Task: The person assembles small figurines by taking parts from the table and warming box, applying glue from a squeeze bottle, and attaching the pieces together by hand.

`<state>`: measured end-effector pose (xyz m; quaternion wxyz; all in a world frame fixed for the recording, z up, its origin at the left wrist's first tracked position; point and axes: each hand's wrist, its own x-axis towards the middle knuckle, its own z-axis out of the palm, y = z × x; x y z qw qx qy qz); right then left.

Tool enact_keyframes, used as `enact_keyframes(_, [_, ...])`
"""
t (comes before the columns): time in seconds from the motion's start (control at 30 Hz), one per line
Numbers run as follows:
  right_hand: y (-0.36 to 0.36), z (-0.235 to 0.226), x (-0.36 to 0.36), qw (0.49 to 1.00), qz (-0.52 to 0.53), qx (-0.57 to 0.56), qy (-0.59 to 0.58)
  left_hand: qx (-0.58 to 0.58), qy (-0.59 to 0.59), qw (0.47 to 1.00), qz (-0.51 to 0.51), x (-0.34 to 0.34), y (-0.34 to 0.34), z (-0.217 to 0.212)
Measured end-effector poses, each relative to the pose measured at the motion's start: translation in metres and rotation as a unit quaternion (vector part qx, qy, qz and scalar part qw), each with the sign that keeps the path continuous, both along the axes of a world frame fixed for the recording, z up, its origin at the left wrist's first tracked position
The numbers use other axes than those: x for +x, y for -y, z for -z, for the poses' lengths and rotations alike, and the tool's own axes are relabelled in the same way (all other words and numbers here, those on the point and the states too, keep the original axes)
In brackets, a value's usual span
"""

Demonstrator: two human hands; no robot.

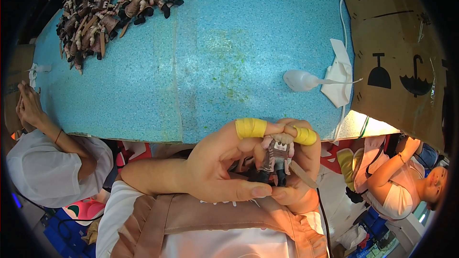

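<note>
Close to my apron, at the table's near edge, a small painted figurine [278, 157] is held between both hands. It has light hair, a brown-and-pink outfit and dark boots. My left hand [217, 167] grips it from the left, thumb along the boots and fingertips at the head. From the right, my right hand [308, 162] closes on it, thumb below and fingers above. Yellow tape wraps a finger of each hand. A flat wooden stick [304, 175] sticks out beside the figurine in my right hand; where it joins is hidden.
A pile of similar figurines with wooden sticks [103, 14] lies far left on the blue table [210, 62]. Toward the right are a thin-nozzled squeeze bottle [299, 80], a white cloth [338, 83], a cable and a cardboard box [394, 33]. People sit at both sides; one hand [29, 105] rests at the left edge.
</note>
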<state>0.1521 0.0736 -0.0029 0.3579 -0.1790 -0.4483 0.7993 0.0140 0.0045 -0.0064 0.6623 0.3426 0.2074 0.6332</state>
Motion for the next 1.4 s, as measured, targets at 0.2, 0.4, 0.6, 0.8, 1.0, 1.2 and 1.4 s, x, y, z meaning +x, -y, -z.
enact_keyframes(0.2, [-0.015, 0.011, 0.013, 0.986, -0.043, 0.160, 0.020, 0.006, -0.001, 1.000, -0.010, 0.001, -0.001, 0.002])
enact_keyframes(0.4, [-0.011, 0.005, 0.008, 0.996, -0.029, 0.081, -0.010, 0.018, 0.013, 1.000, 0.005, -0.001, -0.005, 0.004])
enact_keyframes(0.6, [-0.021, 0.003, 0.002, 0.993, 0.001, 0.115, 0.018, 0.039, -0.224, 0.969, -0.096, 0.001, -0.001, 0.005])
enact_keyframes(0.8, [-0.024, -0.005, 0.005, 0.827, 0.108, 0.502, 0.229, -0.062, 0.104, 0.993, 0.010, -0.006, -0.009, -0.007])
enact_keyframes(1.0, [-0.019, -0.008, 0.004, 0.768, 0.107, 0.573, 0.265, -0.102, 0.106, 0.989, 0.020, -0.008, -0.007, -0.009])
enact_keyframes(1.2, [-0.016, -0.008, 0.002, 0.745, 0.116, 0.593, 0.281, -0.096, 0.112, 0.989, 0.021, -0.010, -0.005, -0.005])
enact_keyframes(1.4, [-0.016, -0.007, 0.002, 0.722, 0.118, 0.616, 0.292, -0.119, 0.091, 0.988, 0.032, -0.013, -0.005, -0.011])
